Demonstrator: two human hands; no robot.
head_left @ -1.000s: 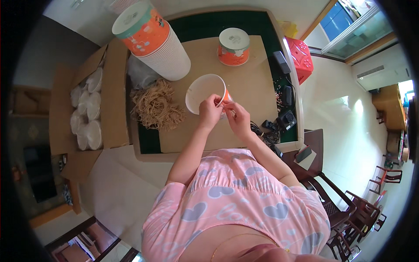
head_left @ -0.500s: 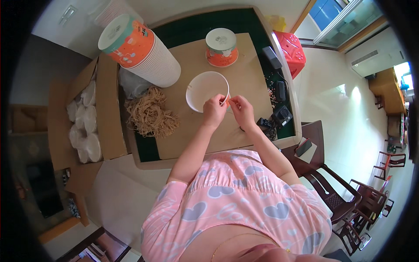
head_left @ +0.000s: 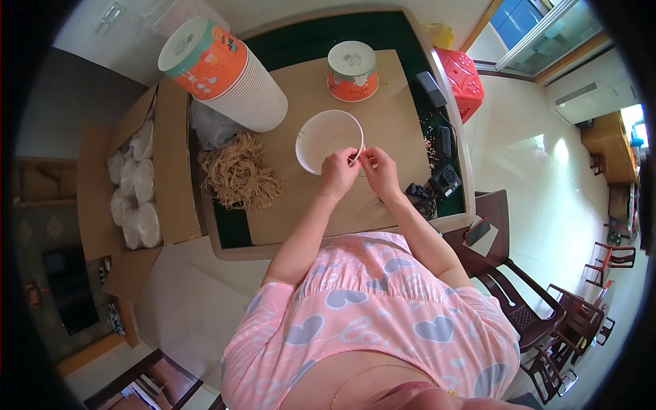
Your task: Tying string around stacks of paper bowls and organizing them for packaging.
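Note:
An open white paper bucket (head_left: 321,140) stands tilted toward me on the brown cardboard sheet (head_left: 307,222). My left hand (head_left: 339,172) is closed on its near right rim, fingertips over the edge. Beside it, my right hand (head_left: 380,171) is closed in a pinch at the outer side of the same rim. Whatever lies between the right fingertips is too small to make out. Left of the bucket sits a loose heap of tan cord (head_left: 240,174). Beyond the bucket, an orange and green printed paper bucket (head_left: 353,72) stands upside down.
A tall stack of nested buckets (head_left: 239,82) leans at the back left. A cardboard box (head_left: 179,171) with wrapped white buckets is at the left. Black adapters (head_left: 444,180) and cables line the table's right edge. A red plastic stool (head_left: 462,82) stands beyond it.
The table and everything on it sit slightly higher and further right in the picture. Both hands stay at the bucket's rim, with only small finger movement.

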